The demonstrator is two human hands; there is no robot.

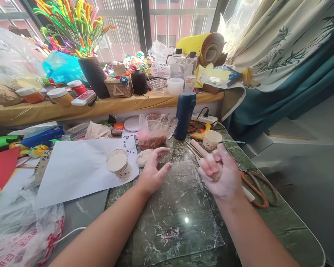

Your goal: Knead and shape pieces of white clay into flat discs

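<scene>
My left hand [153, 172] is open above the table, thumb and fingers apart, close beside a flattened lump of pale clay [144, 158]. My right hand [222, 176] is raised over the right side of the board, palm turned up and fingers curled in. A small lump of pale clay [218, 173] shows partly between those fingers; most of it is hidden. White residue coats the right fingers. Below and between both hands lies a clear, smeared board [180, 211]. Left of my left hand, a paper cup filled with pale material [117, 163] stands on a white sheet [78, 170].
A dark blue flask [184, 116] and a plastic bag of reddish-brown material [154, 135] stand behind the board. On the right are a paper cup [212, 139], a wooden roller [198, 147] and orange-handled scissors [257, 193]. A cluttered windowsill [156, 100] runs along the back.
</scene>
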